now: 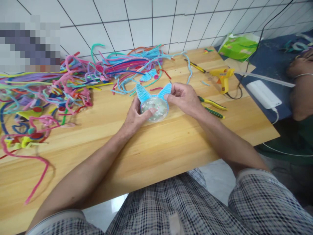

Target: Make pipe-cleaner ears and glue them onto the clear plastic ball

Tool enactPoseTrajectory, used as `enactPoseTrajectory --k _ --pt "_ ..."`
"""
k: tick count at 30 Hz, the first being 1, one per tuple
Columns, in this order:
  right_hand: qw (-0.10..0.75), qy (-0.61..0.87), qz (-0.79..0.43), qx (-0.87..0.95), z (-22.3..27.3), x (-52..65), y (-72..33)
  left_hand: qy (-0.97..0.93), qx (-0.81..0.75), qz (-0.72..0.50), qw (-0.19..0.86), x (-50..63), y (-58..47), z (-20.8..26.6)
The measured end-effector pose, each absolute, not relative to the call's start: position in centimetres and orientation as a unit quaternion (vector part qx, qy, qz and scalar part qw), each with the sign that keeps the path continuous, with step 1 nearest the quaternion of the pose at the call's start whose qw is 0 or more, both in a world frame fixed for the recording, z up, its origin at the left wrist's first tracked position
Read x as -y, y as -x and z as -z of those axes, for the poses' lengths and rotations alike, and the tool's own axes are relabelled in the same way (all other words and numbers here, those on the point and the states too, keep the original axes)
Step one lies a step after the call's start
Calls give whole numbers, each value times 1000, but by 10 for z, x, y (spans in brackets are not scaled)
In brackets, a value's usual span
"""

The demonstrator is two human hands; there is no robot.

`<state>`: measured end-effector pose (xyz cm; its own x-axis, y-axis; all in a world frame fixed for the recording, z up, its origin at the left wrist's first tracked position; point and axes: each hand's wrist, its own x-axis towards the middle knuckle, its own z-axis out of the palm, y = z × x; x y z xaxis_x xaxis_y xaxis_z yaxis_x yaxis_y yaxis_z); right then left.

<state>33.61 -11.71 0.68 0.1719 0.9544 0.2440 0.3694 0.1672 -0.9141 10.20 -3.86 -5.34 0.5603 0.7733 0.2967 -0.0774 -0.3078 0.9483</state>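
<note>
— One clear round piece (158, 111) noted, flecked with white and pink, blue along its edge. Location?

— Over the wooden table (171, 140), between both hands, near the middle of the view. Whether it touches the wood: cannot tell.

— Grip, left hand (136, 115)?

— Closed on the round piece at its left side; thumb lies across the face, fingers mostly hidden.

— Right hand (185, 98)?

— Thumb and forefinger pinch the right blue ear (165, 92). The left blue ear (142, 92) rises from the rim just above the left hand. Both ears taper upward, tilting apart.

— Surroundings?

— Beyond the hands, a small blue piece (148, 75) with a red spot. Left and behind: heap of fuzzy wires (137, 62), many colours, near the tiled wall (166, 23). Just beside the right forearm: pliers (215, 105), yellow and green handles. Farther right: yellow glue gun (223, 79), a knife (197, 66) near its nozzle.

— Right edge?

— White box (264, 94) with a cable, green bag (239, 47), another person's arm (303, 88).
</note>
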Motion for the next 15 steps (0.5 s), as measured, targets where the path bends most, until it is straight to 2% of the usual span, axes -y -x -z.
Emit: enactPoseTrajectory --k 15 --pt "503 570 -291 580 -3 118 -338 -708 -238 -396 534 36 -100 60"
